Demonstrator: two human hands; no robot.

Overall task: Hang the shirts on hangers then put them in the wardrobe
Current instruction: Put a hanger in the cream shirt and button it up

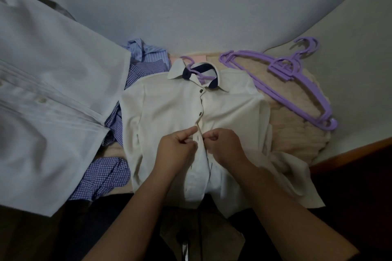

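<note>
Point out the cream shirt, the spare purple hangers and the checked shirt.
cream shirt (169, 104): head view, left chest panel.
spare purple hangers (282, 91): head view, long sloping arm of the stack.
checked shirt (104, 178): head view, lower fold left of the cream shirt.

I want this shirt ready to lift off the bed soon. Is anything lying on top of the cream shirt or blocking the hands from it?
Nothing visible does. The left hand and right hand already pinch the cream shirt at its button placket, and it lies uncovered. The wardrobe is out of view.
</note>
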